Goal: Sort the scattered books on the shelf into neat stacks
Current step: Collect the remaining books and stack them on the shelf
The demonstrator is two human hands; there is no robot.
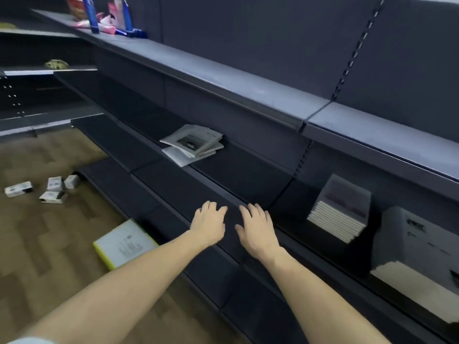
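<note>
Books: loose messy pile [192,144] on middle shelf [248,175], well ahead of your hands; neat stack [339,214] to the right.
Left hand [208,223]: fingers spread, holding nothing.
Right hand [258,228]: same, beside it.

I can't read the covers of the loose pile of booklets [192,145] on the middle shelf [238,180]; the print is too soft, and the lower ones are mostly covered by the top one. On the neat stack of books [340,214] to the right, the cover is a blur. The dark box [419,256] at the far right runs out past the frame edge, and its label is unreadable. The tubes and packets [106,18] on the top shelf, far left, are cropped by the upper edge. The small boxes [52,188] on the floor are too small to identify. My forearms leave the picture at the bottom.
</note>
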